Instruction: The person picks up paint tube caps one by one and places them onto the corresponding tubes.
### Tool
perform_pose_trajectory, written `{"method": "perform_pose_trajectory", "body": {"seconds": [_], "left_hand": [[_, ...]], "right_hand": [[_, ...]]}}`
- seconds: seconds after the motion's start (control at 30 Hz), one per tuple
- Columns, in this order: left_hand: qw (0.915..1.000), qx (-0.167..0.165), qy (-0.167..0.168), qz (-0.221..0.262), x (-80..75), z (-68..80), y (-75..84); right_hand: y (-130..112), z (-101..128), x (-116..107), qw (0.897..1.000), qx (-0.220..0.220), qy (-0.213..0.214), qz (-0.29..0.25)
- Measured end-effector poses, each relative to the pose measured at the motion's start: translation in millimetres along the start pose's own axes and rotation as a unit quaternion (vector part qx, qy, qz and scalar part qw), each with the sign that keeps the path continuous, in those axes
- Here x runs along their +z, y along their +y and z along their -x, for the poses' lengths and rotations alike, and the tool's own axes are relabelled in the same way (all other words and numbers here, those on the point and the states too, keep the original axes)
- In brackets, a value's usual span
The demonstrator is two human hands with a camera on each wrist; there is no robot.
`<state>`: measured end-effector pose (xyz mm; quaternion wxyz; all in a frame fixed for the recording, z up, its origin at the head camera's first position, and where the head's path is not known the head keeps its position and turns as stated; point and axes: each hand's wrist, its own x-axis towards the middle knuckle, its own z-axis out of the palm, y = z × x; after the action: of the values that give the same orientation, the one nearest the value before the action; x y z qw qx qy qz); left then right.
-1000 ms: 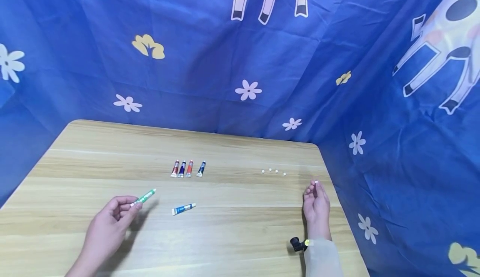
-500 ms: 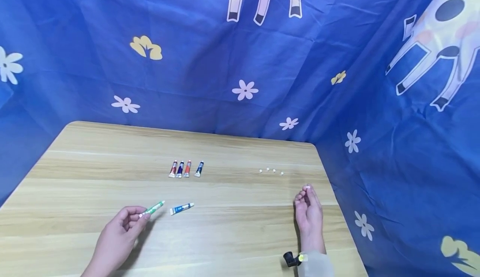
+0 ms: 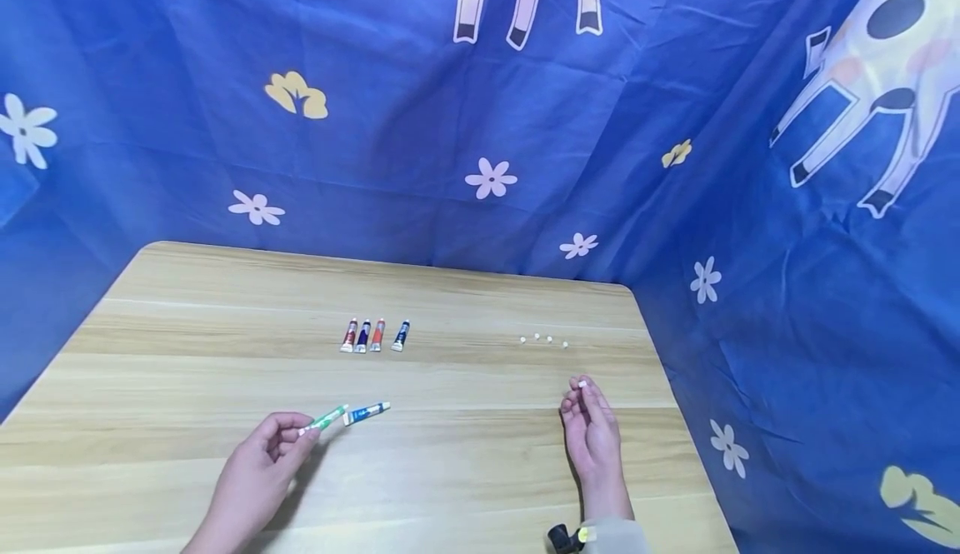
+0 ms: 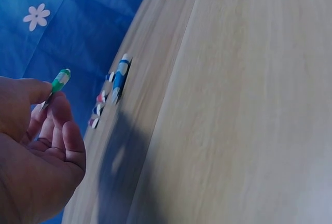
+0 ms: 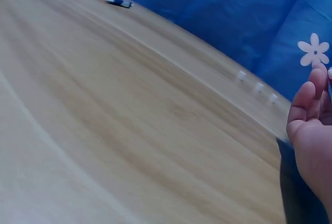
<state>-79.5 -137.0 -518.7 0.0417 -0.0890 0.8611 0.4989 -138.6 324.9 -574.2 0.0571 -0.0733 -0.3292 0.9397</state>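
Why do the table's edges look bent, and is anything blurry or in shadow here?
Head view: wide lens bows the wooden table; even light, and the left hand casts a soft shadow. Left wrist view: the green paint tube is slightly soft, with a dark hand shadow on the wood. Right wrist view: the near tabletop is smeared, and the white caps are fuzzy.

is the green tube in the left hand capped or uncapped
Cannot tell for sure. The green tube is pinched in the left hand; the right hand pinches a small white cap.
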Motion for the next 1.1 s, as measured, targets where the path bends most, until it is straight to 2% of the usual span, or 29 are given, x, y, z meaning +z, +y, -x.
{"method": "perform_pose_trajectory", "body": {"seconds": [0.33,0.5,0.63,0.77,0.9,1.03,1.1], "left_hand": [[0.9997,0.021,-0.009,0.011,19.7,0.6,12.1],[0.9991,0.014,-0.030,0.026,28.8,1.9,16.9],[0.9983,0.003,-0.046,0.036,35.1,3.8,20.2],[0.9975,-0.004,-0.057,0.042,40.7,6.3,23.9],[0.9970,-0.004,-0.062,0.046,45.8,8.5,27.4],[0.9964,-0.003,-0.068,0.050,49.1,10.1,32.0],[0.9961,-0.006,-0.072,0.050,50.5,10.8,33.9]], "right_hand": [[26.1,4.0,20.8,0.998,0.023,-0.016,0.051],[40.8,7.1,34.1,0.995,0.039,-0.022,0.088],[53.5,12.4,44.3,0.988,0.056,-0.041,0.135],[66.5,18.0,54.3,0.978,0.068,-0.081,0.179],[78.1,24.4,66.2,0.963,0.079,-0.115,0.233],[88.3,31.7,80.3,0.940,0.093,-0.129,0.303],[92.6,35.8,88.0,0.925,0.095,-0.135,0.342]]}}
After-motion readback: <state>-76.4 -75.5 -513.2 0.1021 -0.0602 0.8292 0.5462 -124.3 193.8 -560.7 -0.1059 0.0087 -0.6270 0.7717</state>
